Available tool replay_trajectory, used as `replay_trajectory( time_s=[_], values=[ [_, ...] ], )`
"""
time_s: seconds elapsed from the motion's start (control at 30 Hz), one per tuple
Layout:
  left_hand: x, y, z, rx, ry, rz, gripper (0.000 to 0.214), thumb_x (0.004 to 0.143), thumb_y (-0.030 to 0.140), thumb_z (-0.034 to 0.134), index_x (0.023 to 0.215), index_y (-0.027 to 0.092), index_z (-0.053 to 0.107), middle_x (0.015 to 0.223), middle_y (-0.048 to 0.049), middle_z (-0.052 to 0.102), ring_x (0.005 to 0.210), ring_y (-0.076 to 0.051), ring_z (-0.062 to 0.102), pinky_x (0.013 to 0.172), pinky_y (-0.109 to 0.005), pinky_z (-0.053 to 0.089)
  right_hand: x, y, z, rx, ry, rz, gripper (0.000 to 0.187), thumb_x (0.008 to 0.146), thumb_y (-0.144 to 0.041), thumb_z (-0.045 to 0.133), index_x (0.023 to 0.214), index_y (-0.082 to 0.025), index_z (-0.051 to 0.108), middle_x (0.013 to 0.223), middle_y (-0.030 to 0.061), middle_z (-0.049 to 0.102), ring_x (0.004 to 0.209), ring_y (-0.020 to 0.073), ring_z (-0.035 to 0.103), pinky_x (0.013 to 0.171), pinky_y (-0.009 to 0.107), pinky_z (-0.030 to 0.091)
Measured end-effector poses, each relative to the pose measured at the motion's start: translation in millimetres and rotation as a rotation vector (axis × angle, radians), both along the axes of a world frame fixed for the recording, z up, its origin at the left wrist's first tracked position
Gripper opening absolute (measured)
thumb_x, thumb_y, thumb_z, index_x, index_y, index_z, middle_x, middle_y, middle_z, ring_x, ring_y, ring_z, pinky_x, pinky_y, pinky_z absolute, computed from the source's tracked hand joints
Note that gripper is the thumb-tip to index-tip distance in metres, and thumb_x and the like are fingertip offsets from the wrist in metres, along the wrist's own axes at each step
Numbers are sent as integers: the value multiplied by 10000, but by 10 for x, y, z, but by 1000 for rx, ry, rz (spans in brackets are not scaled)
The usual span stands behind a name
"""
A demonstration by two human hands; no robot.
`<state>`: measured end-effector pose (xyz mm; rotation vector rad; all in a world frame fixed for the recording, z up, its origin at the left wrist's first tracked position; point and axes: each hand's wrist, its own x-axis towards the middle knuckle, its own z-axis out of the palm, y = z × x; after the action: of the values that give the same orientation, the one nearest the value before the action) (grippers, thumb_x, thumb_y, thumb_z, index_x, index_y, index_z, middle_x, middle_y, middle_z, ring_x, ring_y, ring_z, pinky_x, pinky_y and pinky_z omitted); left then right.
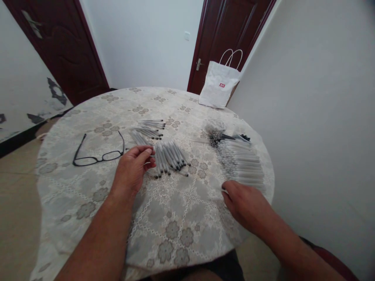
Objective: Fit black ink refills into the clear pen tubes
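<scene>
My left hand (131,168) is closed in a pinch beside a fan of clear pens with dark ends (168,154). Whatever sits between its thumb and fingers is too unclear to name. More pens (149,128) lie in a loose group just beyond it. My right hand (246,203) is closed over the near right of the table, with a small dark tip showing at its fingertips. Above that hand lies a large stacked pile of clear, tube-like pen barrels (241,162). Small black and silvery parts (216,138) are heaped at the pile's far end.
Black-framed glasses (99,158) rest on the left of the round table, which has a flowered lace tablecloth (172,249). A white paper bag (218,86) stands at the back edge. Walls and two dark red doors (231,27) surround the table.
</scene>
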<state>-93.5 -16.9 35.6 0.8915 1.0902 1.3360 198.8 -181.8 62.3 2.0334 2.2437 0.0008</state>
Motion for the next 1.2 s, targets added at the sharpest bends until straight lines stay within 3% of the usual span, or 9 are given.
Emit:
replay_trajectory(
  time_s=[0.17,0.27,0.53,0.67,0.9,1.2],
  values=[
    [-8,-15,7,0,7,2,296,680,321,786,912,155,706,873,-37,700,625,-120,610,575,-253,538,-138,249,-206,-65,-92,12,103,975,-203,515,926,-185,604,891,65,681,768,200,644,600,312,328],
    [8,-16,6,3,25,-16,283,694,324,783,908,155,708,860,-36,701,628,-123,614,577,-254,545,-107,192,-406,41,-106,-45,87,970,-192,536,930,-193,613,911,65,664,836,208,623,622,314,344],
    [42,-5,-28,-1,24,-16,286,670,277,807,915,154,723,876,-31,705,618,-115,622,565,-233,559,71,-7,-741,388,7,26,124,978,-172,546,936,-193,661,866,71,601,868,225,514,785,343,411],
    [63,-4,-38,-3,72,0,268,663,282,805,886,156,727,865,-34,699,628,-124,626,549,-233,566,185,-24,-758,440,111,90,125,949,-141,547,948,-187,663,956,93,607,917,229,510,826,361,435],
    [82,19,-71,-21,104,-7,273,651,294,816,878,172,729,856,-32,703,624,-127,628,544,-230,567,565,-74,-732,531,222,407,155,905,-170,566,1025,-203,657,992,90,611,947,235,541,843,392,479],
    [83,9,-86,-13,135,0,261,659,284,810,879,169,728,882,-32,702,648,-129,632,579,-237,574,480,-223,-629,472,232,486,142,885,-136,542,960,-186,652,1015,89,671,999,244,583,852,412,470]
  ],
)
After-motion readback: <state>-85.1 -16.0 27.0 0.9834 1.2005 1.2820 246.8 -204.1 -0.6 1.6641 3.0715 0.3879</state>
